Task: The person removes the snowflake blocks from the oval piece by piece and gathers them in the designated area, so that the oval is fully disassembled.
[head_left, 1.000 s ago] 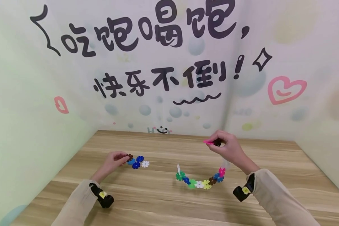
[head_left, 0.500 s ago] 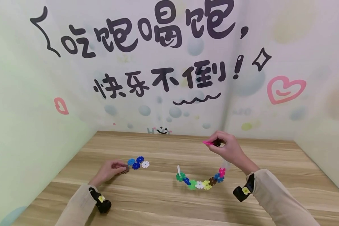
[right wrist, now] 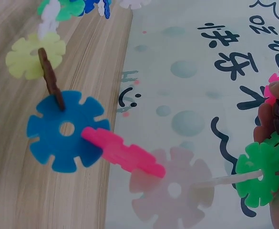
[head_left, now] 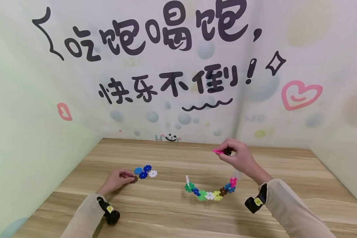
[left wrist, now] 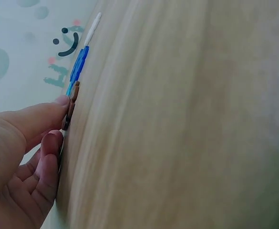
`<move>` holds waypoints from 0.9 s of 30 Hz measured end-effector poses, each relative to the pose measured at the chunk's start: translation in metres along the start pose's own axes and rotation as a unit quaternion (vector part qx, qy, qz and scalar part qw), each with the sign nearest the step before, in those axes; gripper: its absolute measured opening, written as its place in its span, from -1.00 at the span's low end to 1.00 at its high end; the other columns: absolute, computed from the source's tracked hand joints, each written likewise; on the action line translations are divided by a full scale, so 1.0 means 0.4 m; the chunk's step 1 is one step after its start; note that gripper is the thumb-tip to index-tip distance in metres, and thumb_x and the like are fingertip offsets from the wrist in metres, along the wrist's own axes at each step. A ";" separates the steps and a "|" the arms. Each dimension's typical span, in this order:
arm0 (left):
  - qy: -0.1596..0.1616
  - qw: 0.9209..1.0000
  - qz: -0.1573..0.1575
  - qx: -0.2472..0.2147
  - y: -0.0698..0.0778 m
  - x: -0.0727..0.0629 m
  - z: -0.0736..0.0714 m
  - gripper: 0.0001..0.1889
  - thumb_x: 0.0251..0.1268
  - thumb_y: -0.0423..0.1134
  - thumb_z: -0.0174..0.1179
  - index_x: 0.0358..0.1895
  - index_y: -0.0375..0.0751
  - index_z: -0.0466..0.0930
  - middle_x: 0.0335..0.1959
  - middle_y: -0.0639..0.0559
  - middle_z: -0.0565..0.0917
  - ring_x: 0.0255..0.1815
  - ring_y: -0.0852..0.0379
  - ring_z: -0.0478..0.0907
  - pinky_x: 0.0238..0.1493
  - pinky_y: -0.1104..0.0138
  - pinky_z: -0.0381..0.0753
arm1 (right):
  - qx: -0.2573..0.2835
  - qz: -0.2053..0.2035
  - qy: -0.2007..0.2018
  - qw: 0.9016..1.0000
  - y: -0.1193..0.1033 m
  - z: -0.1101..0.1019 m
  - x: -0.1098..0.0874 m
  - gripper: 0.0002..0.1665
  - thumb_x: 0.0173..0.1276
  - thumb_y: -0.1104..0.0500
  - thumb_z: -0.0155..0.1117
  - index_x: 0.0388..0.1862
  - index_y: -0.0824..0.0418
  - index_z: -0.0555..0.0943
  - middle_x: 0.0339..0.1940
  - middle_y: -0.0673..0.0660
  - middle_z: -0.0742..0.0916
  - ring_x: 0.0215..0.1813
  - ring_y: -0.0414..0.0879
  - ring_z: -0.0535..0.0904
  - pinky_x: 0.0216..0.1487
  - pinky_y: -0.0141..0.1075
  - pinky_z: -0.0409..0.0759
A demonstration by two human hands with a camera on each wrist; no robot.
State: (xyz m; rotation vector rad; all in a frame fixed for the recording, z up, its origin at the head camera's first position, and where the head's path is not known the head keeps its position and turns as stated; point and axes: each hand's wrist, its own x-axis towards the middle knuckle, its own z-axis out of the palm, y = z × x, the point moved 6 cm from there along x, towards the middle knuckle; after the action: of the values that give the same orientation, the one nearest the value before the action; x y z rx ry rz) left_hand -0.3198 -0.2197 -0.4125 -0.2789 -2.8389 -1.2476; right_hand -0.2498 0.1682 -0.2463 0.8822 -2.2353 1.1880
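My left hand [head_left: 116,181] pinches a brown notched plastic disc [head_left: 134,179] at its edge, low over the table. In the left wrist view that brown disc [left wrist: 71,107] shows edge-on at the thumb. Just beyond it lie a light blue disc [head_left: 138,171], two dark blue discs [head_left: 143,175] and a white disc [head_left: 153,173]. Raised at the right, my right hand [head_left: 238,154] grips the end of a chain of interlocked discs [head_left: 202,195], with a pink disc [head_left: 218,151] at the fingertips. The chain hangs in a curve; green discs [right wrist: 253,186] near the palm are partly hidden.
The wood-grain table [head_left: 154,211] meets a printed cloth wall [head_left: 172,119] at its back edge. Pale side walls stand left and right. A black wrist camera [head_left: 110,213] is on the left sleeve, another camera [head_left: 254,205] on the right.
My left hand has drawn the brown disc off the light blue disc, toward me and slightly left. The right hand and hanging chain stay almost in place.
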 end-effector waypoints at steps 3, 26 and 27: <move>0.001 1.000 -0.005 -0.008 -0.001 -0.002 -0.002 -0.76 0.03 -0.27 0.26 -0.25 -0.37 0.60 -0.44 0.00 0.61 -0.44 0.16 0.47 -0.41 0.36 0.47 | 0.003 -0.003 0.000 1.000 0.000 0.002 0.000 -0.82 -0.04 0.56 0.25 -0.48 0.35 0.58 -0.47 0.15 0.62 -0.47 -0.20 0.47 -0.47 -0.46 0.51; -0.064 0.967 0.189 -0.156 0.381 0.009 0.104 -0.75 0.12 -0.28 0.19 -0.16 -0.37 0.54 -0.27 -0.14 0.62 -0.27 0.11 0.54 -0.26 0.37 0.56 | 0.019 -0.028 -0.034 0.999 -0.019 0.035 0.009 -0.82 -0.04 0.56 0.26 -0.47 0.35 0.59 -0.49 0.17 0.63 -0.51 -0.14 0.49 -0.52 -0.42 0.51; -0.066 0.967 0.190 -0.158 0.401 0.008 0.115 -0.75 0.13 -0.27 0.19 -0.15 -0.35 0.54 -0.26 -0.12 0.61 -0.26 0.12 0.54 -0.25 0.38 0.56 | 0.019 -0.029 -0.036 0.999 -0.018 0.038 0.009 -0.82 -0.05 0.56 0.26 -0.47 0.36 0.59 -0.49 0.17 0.63 -0.51 -0.14 0.49 -0.52 -0.42 0.52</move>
State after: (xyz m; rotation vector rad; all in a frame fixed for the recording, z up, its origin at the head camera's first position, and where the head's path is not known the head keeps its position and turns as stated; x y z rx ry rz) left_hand -0.2927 -0.0793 -0.3265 -0.8986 -2.4943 -1.6268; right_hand -0.2486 0.1512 -0.2478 1.0118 -2.2341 1.1934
